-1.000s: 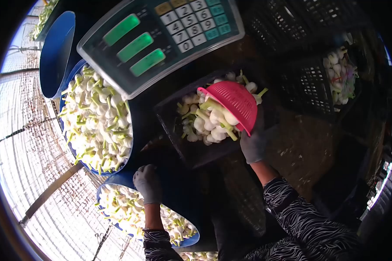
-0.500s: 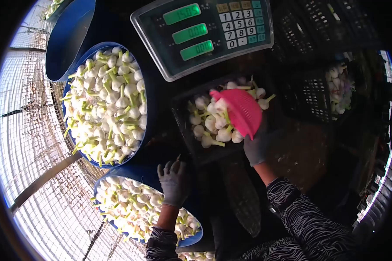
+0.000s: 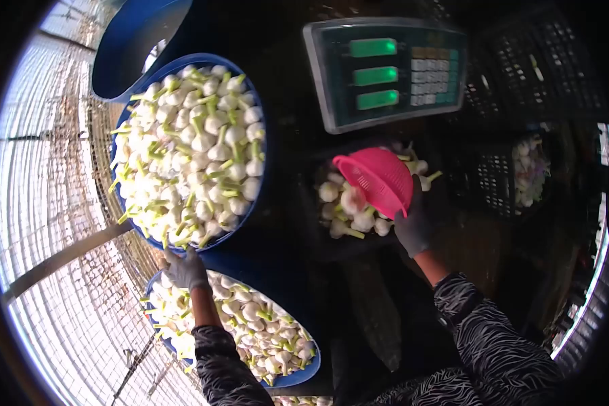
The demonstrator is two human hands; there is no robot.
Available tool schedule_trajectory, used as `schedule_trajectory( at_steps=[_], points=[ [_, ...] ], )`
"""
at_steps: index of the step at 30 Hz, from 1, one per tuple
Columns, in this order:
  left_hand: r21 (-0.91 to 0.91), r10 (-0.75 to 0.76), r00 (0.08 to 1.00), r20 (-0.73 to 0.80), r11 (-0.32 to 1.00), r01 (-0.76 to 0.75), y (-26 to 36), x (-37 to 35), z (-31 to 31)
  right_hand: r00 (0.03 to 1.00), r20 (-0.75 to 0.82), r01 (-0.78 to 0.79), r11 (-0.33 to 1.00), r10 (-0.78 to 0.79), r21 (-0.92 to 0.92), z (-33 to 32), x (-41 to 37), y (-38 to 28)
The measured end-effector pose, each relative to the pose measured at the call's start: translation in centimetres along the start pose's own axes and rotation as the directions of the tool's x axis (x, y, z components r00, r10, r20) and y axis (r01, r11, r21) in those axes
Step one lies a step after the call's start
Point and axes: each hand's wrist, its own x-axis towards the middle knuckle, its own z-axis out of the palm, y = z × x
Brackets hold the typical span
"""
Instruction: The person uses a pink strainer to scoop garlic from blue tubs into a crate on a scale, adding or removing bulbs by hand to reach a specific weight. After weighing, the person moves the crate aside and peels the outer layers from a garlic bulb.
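My right hand [image 3: 415, 227], in a grey glove, is closed on the rim of a pink plastic colander [image 3: 380, 177]. The colander is tilted on its side, its mouth facing left, over garlic bulbs [image 3: 345, 220] in a dark container below the scale display. My left hand [image 3: 186, 268], gloved too, is by the lower rim of the large blue barrel [image 3: 260, 183], above the second blue barrel. Its fingers look apart, with nothing seen in them. Trimmed garlic [image 3: 206, 145] fills the large barrel, and more garlic [image 3: 264, 325] fills the second one.
A scale display [image 3: 386, 74] with green screens and a keypad stands beyond the colander. Black plastic crates [image 3: 497, 179] are on the right, one holding garlic. Another blue barrel [image 3: 139, 47] leans at the upper left, beside bright mesh sheeting [image 3: 54, 196].
My left hand has moved left, from between the barrels to the large barrel's lower rim. The pink colander stays in my right hand over the garlic. The view has shifted, slightly blurring the display.
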Motion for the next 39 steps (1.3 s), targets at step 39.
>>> schedule_trajectory(
  at_steps=[39],
  points=[
    [-0.248, -0.209, 0.977, -0.052, 0.95, 0.19, 1.1, 1.3, 2.4, 0.358, 0.911, 0.933, 0.044, -0.203, -0.357, 38.4, 14.9, -20.0]
  ],
)
